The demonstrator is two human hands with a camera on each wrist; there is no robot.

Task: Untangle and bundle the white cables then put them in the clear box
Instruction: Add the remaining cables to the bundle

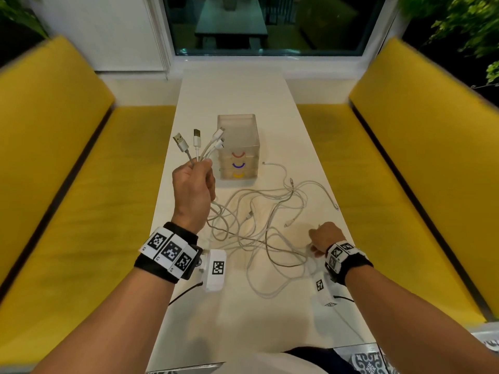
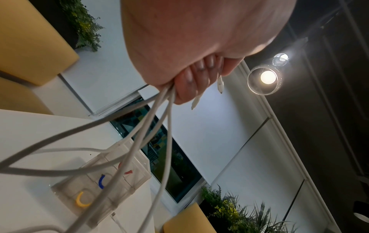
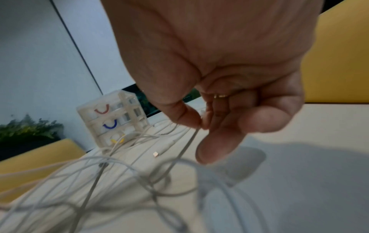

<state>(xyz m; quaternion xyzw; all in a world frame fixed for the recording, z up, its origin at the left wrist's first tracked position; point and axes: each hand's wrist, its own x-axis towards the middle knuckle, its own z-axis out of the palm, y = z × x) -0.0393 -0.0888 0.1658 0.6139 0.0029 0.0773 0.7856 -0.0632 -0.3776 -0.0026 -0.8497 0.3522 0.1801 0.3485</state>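
Several white cables (image 1: 259,228) lie tangled in loops on the white table (image 1: 235,87). My left hand (image 1: 193,182) is raised above the table and grips a bunch of cable ends, their plugs (image 1: 198,143) fanning upward; in the left wrist view the strands (image 2: 159,126) hang down from the fist (image 2: 185,82). My right hand (image 1: 324,238) is low at the table's right edge and pinches one cable (image 3: 187,143) between thumb and forefinger (image 3: 201,124). The clear box (image 1: 239,147), with red, blue and yellow curved handles, stands just beyond the tangle.
Yellow bench cushions (image 1: 67,163) flank the narrow table on both sides. A dark window (image 1: 270,22) is at the far end. Green plants (image 1: 459,20) sit at the upper corners. Wrist camera mounts (image 1: 216,268) hang under both wrists.
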